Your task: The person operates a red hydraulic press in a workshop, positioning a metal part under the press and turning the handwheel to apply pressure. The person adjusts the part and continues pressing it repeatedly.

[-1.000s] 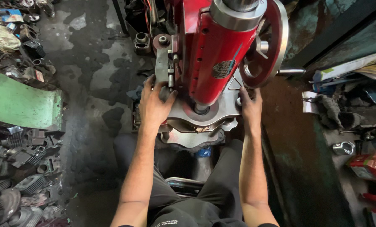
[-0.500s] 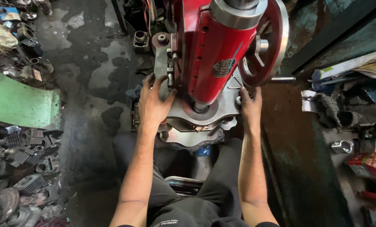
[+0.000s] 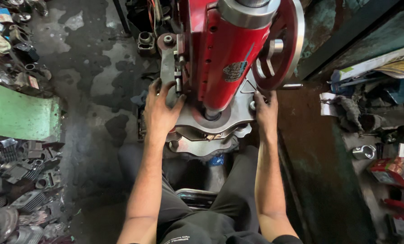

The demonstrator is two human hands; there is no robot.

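A red press machine [image 3: 229, 49] with a spoked handwheel [image 3: 281, 45] stands right in front of me. Under its ram lies a flat, silvery metal plate [image 3: 231, 115] with curved lobes, resting on the machine's table above a second similar plate [image 3: 202, 145]. My left hand [image 3: 160, 110] presses flat on the plate's left side, fingers spread, next to a grey bracket [image 3: 170, 68]. My right hand [image 3: 266, 110] grips the plate's right edge. My legs in dark trousers straddle the machine base.
A green metal block [image 3: 18, 115] and a heap of grey finned metal parts [image 3: 16, 190] lie on the oily floor at the left. At the right are a rusty bench [image 3: 319, 149], rags, a metal ring [image 3: 363, 152] and red boxes [image 3: 387, 169].
Both hands stay on the plate; the left hand has shifted slightly on it. The view has barely moved.
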